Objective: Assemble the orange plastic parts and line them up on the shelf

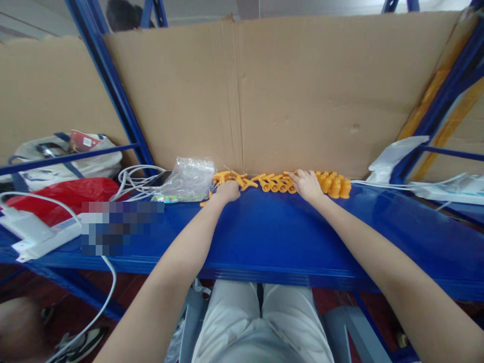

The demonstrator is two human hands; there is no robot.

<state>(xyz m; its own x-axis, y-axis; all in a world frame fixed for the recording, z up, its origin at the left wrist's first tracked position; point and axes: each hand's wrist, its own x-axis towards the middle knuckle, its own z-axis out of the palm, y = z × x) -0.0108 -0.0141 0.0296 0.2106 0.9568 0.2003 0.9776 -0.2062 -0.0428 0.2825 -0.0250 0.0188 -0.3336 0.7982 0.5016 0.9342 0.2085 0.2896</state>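
Along the back of the blue shelf lies a line of orange plastic parts. My left hand (228, 191) is curled over a loose heap of orange branched plastic pieces (247, 181) at the left end. Its fingertips are hidden, so what they hold does not show. Farther right, my right hand (308, 185) has bent fingers at the end of a row of orange pieces with round cup-like openings (279, 186). Thumb and fingers close on one of these pieces. Just right of that hand, several orange cup-like pieces (335, 185) stand packed together.
A clear plastic bag (192, 176) lies left of the heap, near coiled white cables (138, 176). A red bag (75, 194) and a white power strip (49, 237) are farther left. Cardboard (302, 91) walls the back; a blue post (113, 91) rises at left.
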